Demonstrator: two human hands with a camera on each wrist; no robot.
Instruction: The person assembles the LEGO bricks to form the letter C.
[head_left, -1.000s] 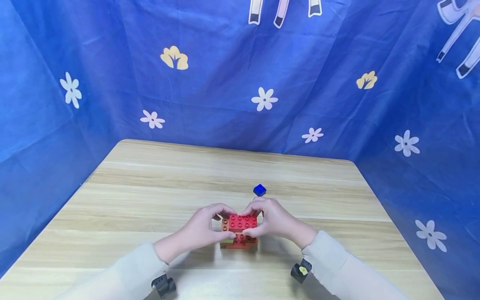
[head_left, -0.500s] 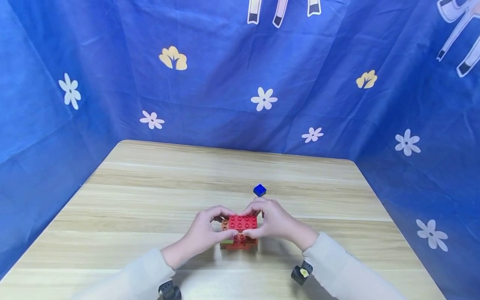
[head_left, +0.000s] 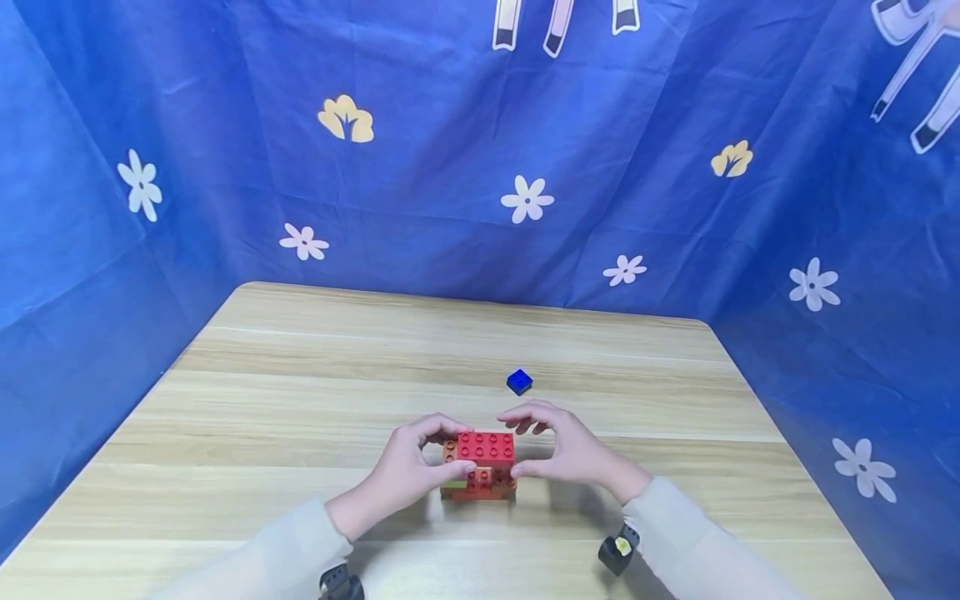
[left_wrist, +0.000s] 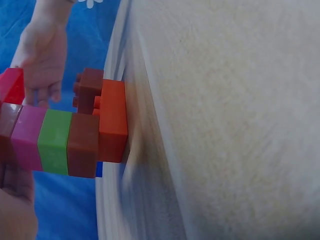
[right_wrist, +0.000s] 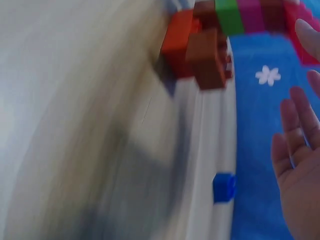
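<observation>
A structure of toy building bricks stands on the table, its long red brick (head_left: 486,447) on top. In the left wrist view, brown, pink (left_wrist: 30,136) and green (left_wrist: 55,141) bricks are stacked on one end of an orange base brick (left_wrist: 114,121). A separate brown brick (right_wrist: 204,60) sits at the base's other end. My left hand (head_left: 401,467) grips the upper left end of the stack, thumb in front and fingers behind. Just right of the red brick, my right hand (head_left: 566,443) holds nothing, its thumb and fingers spread apart.
A small blue brick (head_left: 519,382) lies on the wooden table (head_left: 337,358) behind the right hand. Blue patterned cloth (head_left: 435,167) hangs around the back and sides of the table.
My right hand has let go of the red brick and drawn back to the right, fingers spreading. The left hand has kept its grip since half a second ago.
</observation>
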